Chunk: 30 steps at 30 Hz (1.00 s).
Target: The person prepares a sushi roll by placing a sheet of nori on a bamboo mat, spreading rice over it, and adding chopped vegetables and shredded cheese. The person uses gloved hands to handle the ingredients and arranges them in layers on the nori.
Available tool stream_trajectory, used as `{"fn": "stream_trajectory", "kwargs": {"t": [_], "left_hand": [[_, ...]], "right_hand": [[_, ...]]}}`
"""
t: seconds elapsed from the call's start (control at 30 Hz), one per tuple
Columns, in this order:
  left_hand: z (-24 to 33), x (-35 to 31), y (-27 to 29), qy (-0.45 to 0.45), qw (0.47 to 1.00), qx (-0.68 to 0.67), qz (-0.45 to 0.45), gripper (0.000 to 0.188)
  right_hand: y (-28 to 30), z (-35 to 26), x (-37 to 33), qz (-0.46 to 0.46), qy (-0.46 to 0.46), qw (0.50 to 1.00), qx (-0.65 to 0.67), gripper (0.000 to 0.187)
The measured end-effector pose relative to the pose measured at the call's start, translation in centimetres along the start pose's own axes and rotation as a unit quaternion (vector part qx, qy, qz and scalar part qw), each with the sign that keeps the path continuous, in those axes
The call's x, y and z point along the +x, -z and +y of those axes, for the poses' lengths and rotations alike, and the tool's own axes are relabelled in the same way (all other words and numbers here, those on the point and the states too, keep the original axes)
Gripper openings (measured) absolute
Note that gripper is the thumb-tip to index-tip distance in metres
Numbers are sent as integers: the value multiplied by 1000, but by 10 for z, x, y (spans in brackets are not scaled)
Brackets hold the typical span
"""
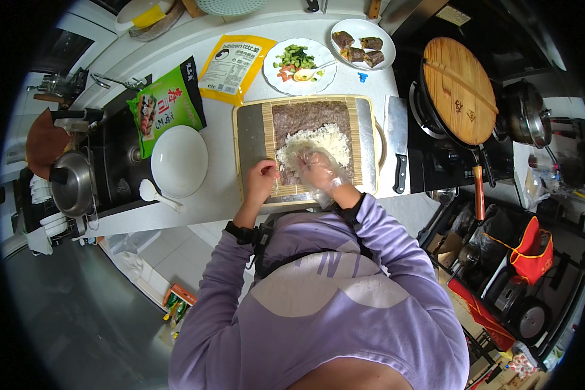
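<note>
A sheet of dark seaweed [299, 114] lies on a bamboo rolling mat [353, 130], which rests on a cutting board [250, 133] with a pale rim. White rice [335, 140] covers the middle of the seaweed unevenly. My right hand [318, 170], inside a loose clear plastic glove, presses down on the rice; folds of plastic blur its fingers. At the mat's left edge, near the seaweed's near-left corner, my bare left hand [261, 181] has its fingers curled together. Whatever sits between those fingertips is hidden.
Behind the board are a plate of diced vegetables with a spoon [331, 70], a plate of cut rolls [387, 55] and a yellow packet [234, 70]. A knife [396, 130] lies right, beside a lidded wok [458, 91]. Left are a white bowl [180, 161], rice paddle [157, 195] and green packet [166, 107].
</note>
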<state>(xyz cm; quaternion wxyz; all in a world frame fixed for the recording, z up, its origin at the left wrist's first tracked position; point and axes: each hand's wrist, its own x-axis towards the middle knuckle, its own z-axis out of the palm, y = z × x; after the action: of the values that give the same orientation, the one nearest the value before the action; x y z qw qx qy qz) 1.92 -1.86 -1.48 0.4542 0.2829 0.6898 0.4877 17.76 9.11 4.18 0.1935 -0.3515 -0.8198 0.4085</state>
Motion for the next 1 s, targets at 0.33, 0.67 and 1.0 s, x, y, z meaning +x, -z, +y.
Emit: {"fn": "stream_trajectory", "kwargs": {"t": [0.33, 0.67, 1.0], "left_hand": [[12, 12, -12, -66, 987, 144, 36, 20], [24, 38, -7, -114, 970, 214, -1, 16], [14, 60, 13, -74, 991, 74, -86, 12]], "right_hand": [[6, 10, 37, -109, -144, 979, -91, 45], [10, 1, 59, -50, -166, 983, -66, 18], [-10, 1, 17, -27, 234, 968, -86, 26]]}}
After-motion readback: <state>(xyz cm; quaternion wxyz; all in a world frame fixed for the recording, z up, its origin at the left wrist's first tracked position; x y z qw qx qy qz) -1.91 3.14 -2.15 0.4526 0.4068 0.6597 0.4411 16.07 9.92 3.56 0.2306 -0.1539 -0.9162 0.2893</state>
